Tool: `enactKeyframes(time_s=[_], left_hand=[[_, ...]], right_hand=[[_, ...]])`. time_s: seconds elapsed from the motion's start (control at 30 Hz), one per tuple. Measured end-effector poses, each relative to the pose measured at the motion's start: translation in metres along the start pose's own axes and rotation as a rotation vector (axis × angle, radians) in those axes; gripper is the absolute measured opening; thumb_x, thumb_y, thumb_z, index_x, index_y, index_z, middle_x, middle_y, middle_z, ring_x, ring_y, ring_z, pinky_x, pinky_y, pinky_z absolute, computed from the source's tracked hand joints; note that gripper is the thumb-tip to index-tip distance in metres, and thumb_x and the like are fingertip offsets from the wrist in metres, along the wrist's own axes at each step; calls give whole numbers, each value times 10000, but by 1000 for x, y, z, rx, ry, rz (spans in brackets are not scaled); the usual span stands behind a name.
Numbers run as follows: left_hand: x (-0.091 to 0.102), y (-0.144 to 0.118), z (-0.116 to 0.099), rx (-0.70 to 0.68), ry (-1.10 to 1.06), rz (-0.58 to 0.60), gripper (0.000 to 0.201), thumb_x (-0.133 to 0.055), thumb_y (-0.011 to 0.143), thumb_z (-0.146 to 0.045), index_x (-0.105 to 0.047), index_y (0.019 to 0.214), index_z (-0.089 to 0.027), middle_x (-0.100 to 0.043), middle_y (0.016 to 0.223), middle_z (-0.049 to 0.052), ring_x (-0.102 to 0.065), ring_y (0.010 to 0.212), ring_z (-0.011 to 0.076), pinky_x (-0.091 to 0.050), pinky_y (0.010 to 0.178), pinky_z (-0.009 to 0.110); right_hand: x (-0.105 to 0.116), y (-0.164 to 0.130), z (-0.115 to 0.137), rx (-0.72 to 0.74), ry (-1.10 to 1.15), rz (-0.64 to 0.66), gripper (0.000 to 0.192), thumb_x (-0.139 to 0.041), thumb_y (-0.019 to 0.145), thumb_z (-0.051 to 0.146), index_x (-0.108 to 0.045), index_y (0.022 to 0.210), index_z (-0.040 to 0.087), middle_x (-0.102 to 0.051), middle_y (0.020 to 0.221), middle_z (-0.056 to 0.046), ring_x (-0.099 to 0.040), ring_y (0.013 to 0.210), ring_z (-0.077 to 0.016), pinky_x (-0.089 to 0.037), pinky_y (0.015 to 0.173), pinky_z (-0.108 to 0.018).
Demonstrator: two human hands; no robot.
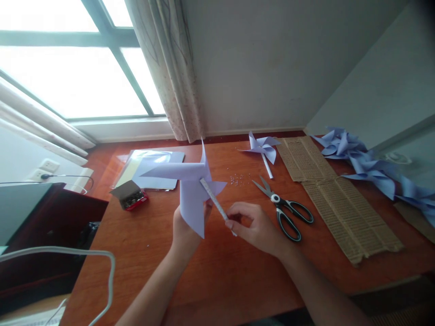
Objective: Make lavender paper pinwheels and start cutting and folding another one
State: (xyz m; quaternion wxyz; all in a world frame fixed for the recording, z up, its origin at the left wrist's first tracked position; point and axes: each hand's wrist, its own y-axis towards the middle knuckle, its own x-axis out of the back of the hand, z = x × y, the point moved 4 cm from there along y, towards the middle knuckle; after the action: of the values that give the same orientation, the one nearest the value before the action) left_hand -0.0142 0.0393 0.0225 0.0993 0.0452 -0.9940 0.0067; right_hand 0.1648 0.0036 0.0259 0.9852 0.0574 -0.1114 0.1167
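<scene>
- I see the worktop [210, 280] as the largest thing here, a reddish-brown wooden surface that runs up to a window and a pale wall, with a curtain [170, 72] hanging at the corner.
- On my right, a long strip of corrugated cardboard [340, 199] lies flat on the wood, running from the wall toward me.
- Beyond it, along the right-hand wall, I count a row of finished pale-blue pinwheels [370, 167] lying one beside another.
- On the left, a stack of paper sheets [152, 170] in a clear sleeve lies flat, with a small open box [131, 195] of dark small parts just beside its near corner.
- The pinwheel I am working on [192, 190] is held up above the middle of the worktop, its pale-blue blades spread out and one pointing down over my left hand.
- My left hand [185, 228] sits behind and under the blades; its fingers seem closed on the paper near the hub, though the blade hides most of them.
- My right hand [254, 226] has its fingers pinched shut on the lower end of the white stick [215, 200], which slants up to the pinwheel's centre.
- Black-handled scissors [283, 208] lie slightly open just right of my right hand.
- One more pinwheel on a stick [262, 148] lies near the wall.
- Tiny pale beads [238, 179] are scattered between it and the scissors.
</scene>
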Motion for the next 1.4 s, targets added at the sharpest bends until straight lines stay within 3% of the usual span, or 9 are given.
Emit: enactKeyframes(time_s=[0.17, 0.3, 0.4, 0.5, 0.57, 0.7, 0.8, 1.13, 1.4], left_hand=[[0, 1, -1, -38, -14, 5, 344, -814, 683, -364, -543, 579, -180, -522, 511, -28, -437, 471, 103, -387, 465, 244], [3, 4, -1, -70, -98, 46, 130, -750, 683, -187, -683, 790, -151, -666, 716, 1, -547, 630, 134, -465, 592, 235], [8, 13, -5, -9, -393, 92, 323, -669, 696, -153, -728, 1013, -177, -738, 975, 40, -644, 858, 192, -522, 754, 269], [15, 21, -11, 72, -713, 110, 215, -632, 792, -299, -747, 944, -198, -744, 1083, 81, -665, 1025, 247, -552, 830, 327], [18, 22, -15, 67, -784, 111, 238, -642, 859, -426, -752, 881, -216, -751, 1080, 85, -671, 1048, 250, -564, 849, 347], [17, 18, -13, 29, -690, 40, 203, -864, 725, -291, -760, 877, -208, -769, 938, 46, -707, 895, 184, -563, 828, 286], [14, 16, -8, 47, -655, -21, 256, -919, 651, -233, -766, 851, -187, -771, 854, 27, -707, 806, 148, -563, 797, 249], [17, 10, -1, -12, -570, -6, 175, -873, 741, -232, -810, 893, -173, -785, 876, 33, -693, 812, 129, -565, 779, 208], [20, 3, -3, -62, -355, -207, 128, -866, 721, -240, -799, 807, -172, -757, 748, 5, -665, 661, 131, -555, 639, 219]], right_hand=[[-2, -1, 0, -7, 24, 32, 121, -670, 916, 284, -691, 848, 187, -644, 764, -3, -584, 699, -142, -473, 678, -280], [3, 0, -2, 35, -64, -41, 90, -659, 919, 248, -680, 851, 194, -649, 769, -7, -586, 698, -144, -476, 666, -274], [9, -1, -4, 95, -200, -135, 72, -636, 926, 219, -676, 870, 196, -659, 791, -19, -604, 717, -155, -484, 668, -280], [11, -1, -5, 158, -328, -187, 62, -625, 928, 187, -673, 888, 193, -674, 819, -31, -621, 732, -163, -491, 681, -288], [11, -1, -6, 185, -376, -197, 62, -624, 932, 178, -672, 896, 192, -680, 827, -35, -625, 735, -164, -495, 685, -289], [7, -2, -5, 239, -432, -198, 62, -629, 930, 149, -668, 906, 191, -685, 839, -39, -635, 744, -162, -502, 680, -284], [6, -3, -4, 276, -478, -193, 74, -629, 927, 131, -663, 901, 191, -684, 844, -40, -637, 753, -162, -506, 687, -285], [5, -6, -6, 349, -538, -193, 75, -648, 916, 124, -655, 921, 198, -688, 861, -34, -650, 801, -172, -527, 717, -289], [6, -5, -6, 366, -626, -209, 92, -649, 919, 133, -669, 976, 201, -706, 915, -51, -675, 861, -197, -552, 783, -327]])
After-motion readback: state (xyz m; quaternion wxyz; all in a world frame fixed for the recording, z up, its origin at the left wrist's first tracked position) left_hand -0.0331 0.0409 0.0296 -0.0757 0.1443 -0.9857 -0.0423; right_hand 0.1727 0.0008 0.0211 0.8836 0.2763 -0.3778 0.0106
